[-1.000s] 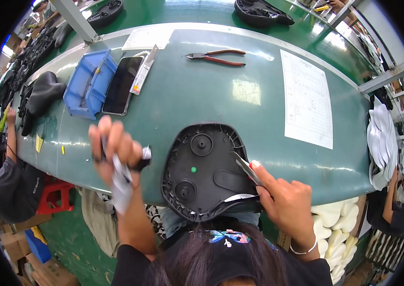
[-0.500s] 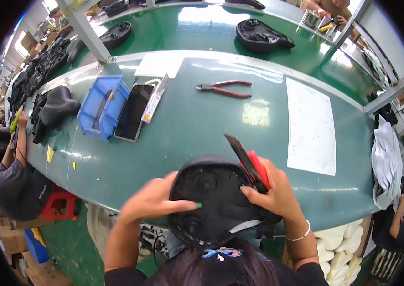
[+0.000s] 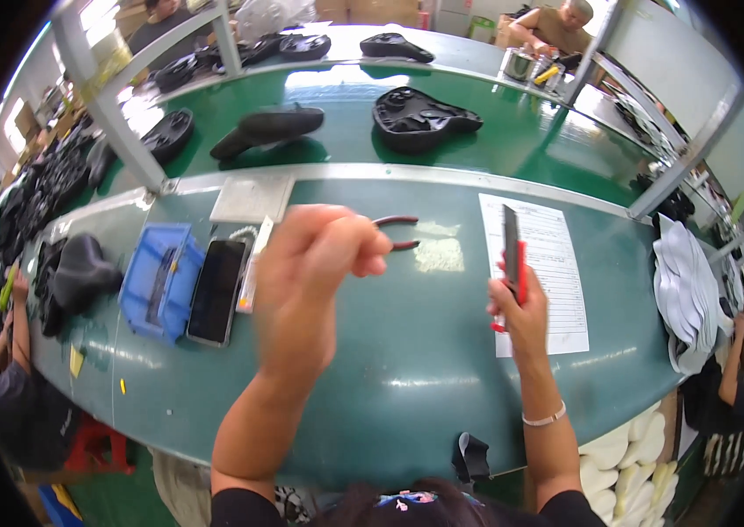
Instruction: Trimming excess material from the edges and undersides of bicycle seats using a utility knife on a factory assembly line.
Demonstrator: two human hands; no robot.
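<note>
My right hand (image 3: 520, 307) is wrapped round a red utility knife (image 3: 523, 274), whose dark blade points away over the printed sheet (image 3: 556, 307). Raised above the middle of the bench, my left hand (image 3: 315, 255) is blurred, its fingers curled in, and nothing shows in them. Behind it, the red-handled pliers (image 3: 403, 245) are partly hidden, only the handles showing. A black bicycle saddle (image 3: 271, 130) lies tilted on the green surface beyond the bench rail. To its right another saddle (image 3: 416, 119) rests underside up.
Left on the bench are a blue bin (image 3: 161, 281), a phone (image 3: 216, 292) and a dark saddle (image 3: 82, 274). A black scrap (image 3: 471, 457) lies by the near edge. White sheets (image 3: 688, 290) are stacked at right. Metal posts (image 3: 113, 114) frame the far side; people work nearby.
The saddle has left my hands, and one now lies on the far green surface. My left hand has risen forward; my right has moved forward and right with the knife. The view has tilted up.
</note>
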